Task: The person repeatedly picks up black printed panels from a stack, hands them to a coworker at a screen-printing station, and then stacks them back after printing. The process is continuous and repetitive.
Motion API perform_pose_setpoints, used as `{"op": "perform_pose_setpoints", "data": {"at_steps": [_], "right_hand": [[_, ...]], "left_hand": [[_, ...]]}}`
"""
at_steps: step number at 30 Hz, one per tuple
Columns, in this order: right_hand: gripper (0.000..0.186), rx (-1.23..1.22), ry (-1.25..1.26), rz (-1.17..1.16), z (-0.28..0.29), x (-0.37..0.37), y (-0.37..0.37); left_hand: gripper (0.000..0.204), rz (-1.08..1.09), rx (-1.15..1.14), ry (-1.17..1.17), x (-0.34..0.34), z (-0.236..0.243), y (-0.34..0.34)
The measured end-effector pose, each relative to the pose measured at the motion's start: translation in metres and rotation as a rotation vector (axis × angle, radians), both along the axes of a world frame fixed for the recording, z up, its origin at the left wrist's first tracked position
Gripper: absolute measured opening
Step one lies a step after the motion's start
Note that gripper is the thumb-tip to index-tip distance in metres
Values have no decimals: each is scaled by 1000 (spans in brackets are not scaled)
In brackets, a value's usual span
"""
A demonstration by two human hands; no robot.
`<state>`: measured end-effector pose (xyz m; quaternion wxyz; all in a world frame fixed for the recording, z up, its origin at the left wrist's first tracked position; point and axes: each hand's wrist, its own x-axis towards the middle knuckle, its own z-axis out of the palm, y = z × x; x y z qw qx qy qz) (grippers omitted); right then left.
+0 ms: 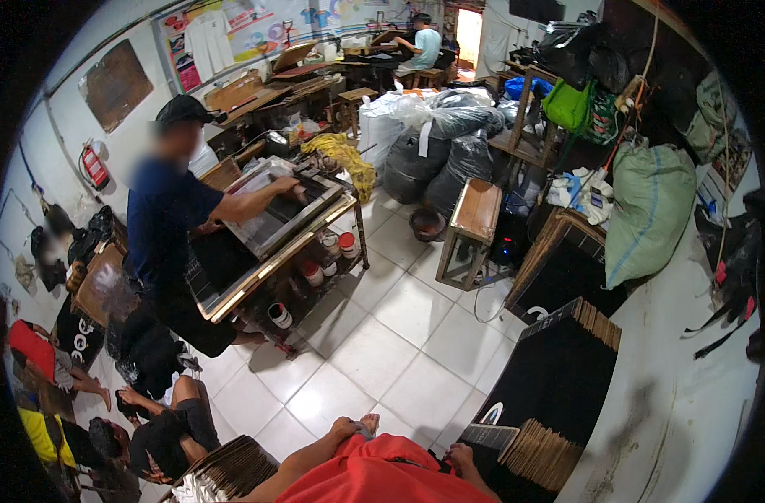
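My left hand (346, 428) is closed beside the front of my red shirt (378, 474), near my grey lower clothing; what it holds, if anything, is unclear. My right hand (460, 458) has curled fingers at the right side of the shirt, beside a stack of dark-faced boards (546, 377) with brown edges. I cannot make out whether it grips anything. Below my left arm is another stack of board edges (223, 469) with white cloth on it. My bare foot shows just beyond the shirt on the tiled floor (357, 352).
A person in navy (169, 218) works over a screen frame (265, 201) on a bench with paint tubs below. People (164, 427) sit low at left; another (420, 54) sits at the back. Bagged bundles (433, 151), a wooden stool (470, 210) and a green sack (647, 214) stand ahead and right.
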<state>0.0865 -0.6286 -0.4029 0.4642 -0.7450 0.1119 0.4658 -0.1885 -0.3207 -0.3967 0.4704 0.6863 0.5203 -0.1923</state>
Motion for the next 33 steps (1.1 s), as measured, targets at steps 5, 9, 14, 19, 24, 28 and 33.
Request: {"op": "perform_pose_setpoints", "data": {"at_steps": [5, 9, 14, 19, 24, 28, 33], "right_hand": [[22, -58, -119, 200, 8, -1, -2], [22, -165, -192, 291, 18, -6, -5], [23, -276, -242, 530, 18, -11, -13], [21, 29, -249, 472, -22, -23, -26], [20, 197, 30, 194, -20, -19, 5], [17, -292, -469, 492, -15, -24, 56], [20, -56, -27, 22, -15, -39, 89]], "left_hand": [[41, 103, -8, -43, -2, 7, -2], [42, 78, 3, -10, -2, 20, 0], [44, -18, 44, 43, -8, 22, 7], [43, 289, 8, 5, -38, 23, 13], [38, 254, -108, 111, -90, 13, 35], [40, -295, 79, 165, -130, -14, 58], [42, -566, 244, 219, -139, -25, 129]]}}
